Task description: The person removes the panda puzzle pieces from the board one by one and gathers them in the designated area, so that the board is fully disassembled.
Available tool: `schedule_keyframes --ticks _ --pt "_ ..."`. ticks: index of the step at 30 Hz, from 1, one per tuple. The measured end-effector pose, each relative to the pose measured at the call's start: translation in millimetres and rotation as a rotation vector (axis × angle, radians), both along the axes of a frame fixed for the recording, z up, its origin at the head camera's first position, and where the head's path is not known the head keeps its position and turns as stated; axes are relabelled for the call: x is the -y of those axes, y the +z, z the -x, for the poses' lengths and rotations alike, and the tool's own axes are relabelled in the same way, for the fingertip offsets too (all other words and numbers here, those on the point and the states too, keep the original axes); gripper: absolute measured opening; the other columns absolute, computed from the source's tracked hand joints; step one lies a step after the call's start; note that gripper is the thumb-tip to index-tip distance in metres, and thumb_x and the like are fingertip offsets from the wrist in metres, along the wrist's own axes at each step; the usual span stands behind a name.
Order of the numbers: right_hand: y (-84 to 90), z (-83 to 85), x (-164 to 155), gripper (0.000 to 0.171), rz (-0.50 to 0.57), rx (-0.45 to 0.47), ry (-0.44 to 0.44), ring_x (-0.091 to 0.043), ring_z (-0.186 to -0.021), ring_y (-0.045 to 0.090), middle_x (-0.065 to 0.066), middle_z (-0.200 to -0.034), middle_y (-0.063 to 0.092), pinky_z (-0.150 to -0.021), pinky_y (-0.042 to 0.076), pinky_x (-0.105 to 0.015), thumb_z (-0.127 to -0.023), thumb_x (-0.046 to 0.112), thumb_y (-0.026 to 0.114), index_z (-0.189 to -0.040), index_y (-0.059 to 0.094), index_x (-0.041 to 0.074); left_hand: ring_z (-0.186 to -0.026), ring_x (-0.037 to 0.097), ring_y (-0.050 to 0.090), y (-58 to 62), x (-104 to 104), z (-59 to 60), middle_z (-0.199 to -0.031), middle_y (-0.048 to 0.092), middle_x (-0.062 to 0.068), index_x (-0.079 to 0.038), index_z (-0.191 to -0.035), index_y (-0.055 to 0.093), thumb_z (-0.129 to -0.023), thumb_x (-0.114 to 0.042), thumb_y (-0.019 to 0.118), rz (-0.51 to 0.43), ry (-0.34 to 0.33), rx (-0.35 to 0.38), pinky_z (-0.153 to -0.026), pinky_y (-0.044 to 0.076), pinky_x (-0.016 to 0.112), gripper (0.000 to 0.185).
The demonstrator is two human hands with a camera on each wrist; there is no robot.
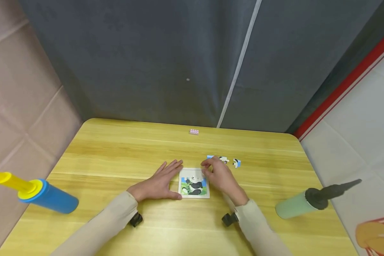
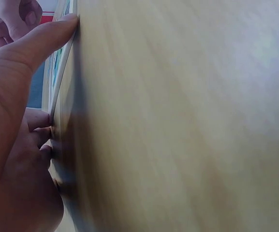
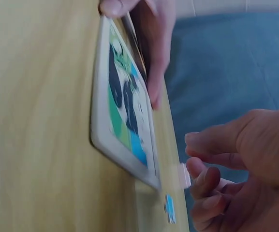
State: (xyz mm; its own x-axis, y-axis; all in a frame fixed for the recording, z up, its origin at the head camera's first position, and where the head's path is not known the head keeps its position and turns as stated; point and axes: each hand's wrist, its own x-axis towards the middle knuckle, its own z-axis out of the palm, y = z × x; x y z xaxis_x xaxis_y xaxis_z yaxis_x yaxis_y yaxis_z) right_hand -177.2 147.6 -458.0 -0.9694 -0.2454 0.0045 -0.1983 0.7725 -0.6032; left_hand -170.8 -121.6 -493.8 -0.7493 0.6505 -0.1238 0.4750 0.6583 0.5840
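- The panda puzzle lies at the middle of the table, its white frame flat on the wood and its upper strip apparently unfilled.
- The left hand is spread along the puzzle's left side, fingers long and relaxed, thumb touching the lower corner and gripping nothing. I'd keep that light brace, so the frame cannot slide.
- The right hand hovers by the upper right corner, thumb and forefinger a little apart, the other fingers loosely bent; I see nothing between them.
- For a neat fit, I'd turn each piece to match its knobs first, lower it squarely, then press with one fingertip; forcing a tilted piece could lift its neighbours.
- Just beyond the right hand lie loose pieces: a blue one, a panda-face one and another.
- The yellow wood-grain table also carries a pink brick at the back, a blue pump at left and a green bottle at right.
- Behind hangs a dark grey curtain; a pinkish wall rises at left.
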Motion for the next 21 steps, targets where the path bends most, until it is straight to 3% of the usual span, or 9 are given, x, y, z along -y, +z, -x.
schedule_keyframes --ticks 13,21 --pt "-10.2 -10.6 30 0.019 -0.057 0.084 0.180 -0.014 -0.092 0.064 -0.001 -0.103 0.067 -0.083 0.058 -0.035 -0.096 0.016 0.079 -0.114 0.079 0.009 -0.170 0.031 0.005 0.5 1 -0.4 -0.182 0.011 0.009 -0.002 -0.169 0.025 -0.088 -0.059 0.081 -0.013 -0.001 0.005 -0.138 -0.002 0.058 0.113" --pt "-10.0 -12.1 38 0.024 -0.132 0.116 0.246 -0.014 -0.088 0.057 -0.001 -0.104 0.063 -0.078 0.052 -0.033 -0.097 0.019 0.079 -0.118 0.075 0.010 -0.171 0.031 0.005 0.6 0 0.3 -0.182 0.011 0.008 -0.003 -0.169 0.025 -0.089 -0.060 0.080 -0.014 -0.005 0.008 -0.138 -0.003 0.059 0.113"
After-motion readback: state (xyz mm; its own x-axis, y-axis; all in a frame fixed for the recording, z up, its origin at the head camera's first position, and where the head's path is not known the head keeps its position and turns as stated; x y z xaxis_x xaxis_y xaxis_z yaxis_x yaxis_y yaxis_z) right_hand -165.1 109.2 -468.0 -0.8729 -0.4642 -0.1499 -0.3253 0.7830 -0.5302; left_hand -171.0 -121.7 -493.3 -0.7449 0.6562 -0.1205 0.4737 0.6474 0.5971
